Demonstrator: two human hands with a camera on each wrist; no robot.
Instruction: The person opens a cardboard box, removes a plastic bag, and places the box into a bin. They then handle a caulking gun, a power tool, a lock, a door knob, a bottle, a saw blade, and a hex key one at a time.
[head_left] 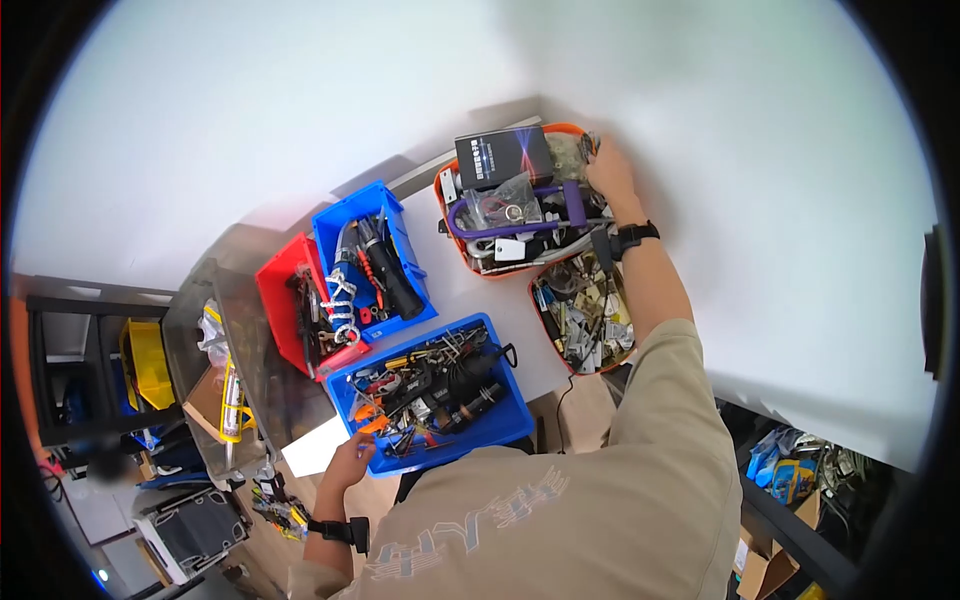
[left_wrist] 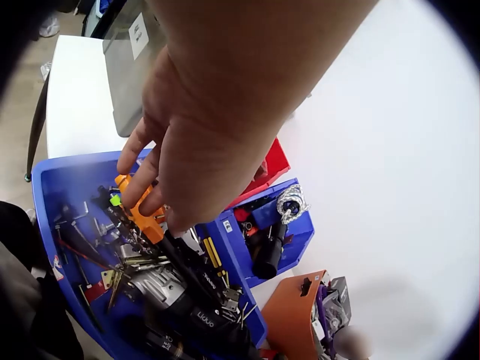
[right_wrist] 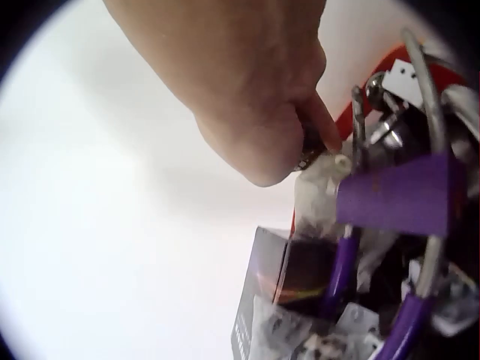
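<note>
At the far right corner of the orange bin (head_left: 447, 222), my right hand (head_left: 612, 172) grips a small dark metallic piece (right_wrist: 307, 148), mostly hidden by the fingers. Beside it in the bin lie a clear plastic bag (right_wrist: 315, 196) and a purple U-lock (head_left: 576, 204). My left hand (head_left: 350, 460) hangs over the near left edge of the large blue bin (head_left: 512, 432), its fingers loosely bent by an orange-handled tool (left_wrist: 142, 214). Power tools and loose bits fill that bin.
A black box (head_left: 503, 157) sits atop the orange bin's contents. A smaller bin (head_left: 540, 312) of small parts stands nearer. Left of these are a blue bin (head_left: 415, 270) with a black flashlight, a red bin (head_left: 282, 300) and a clear tub (head_left: 240, 370). White walls rise behind.
</note>
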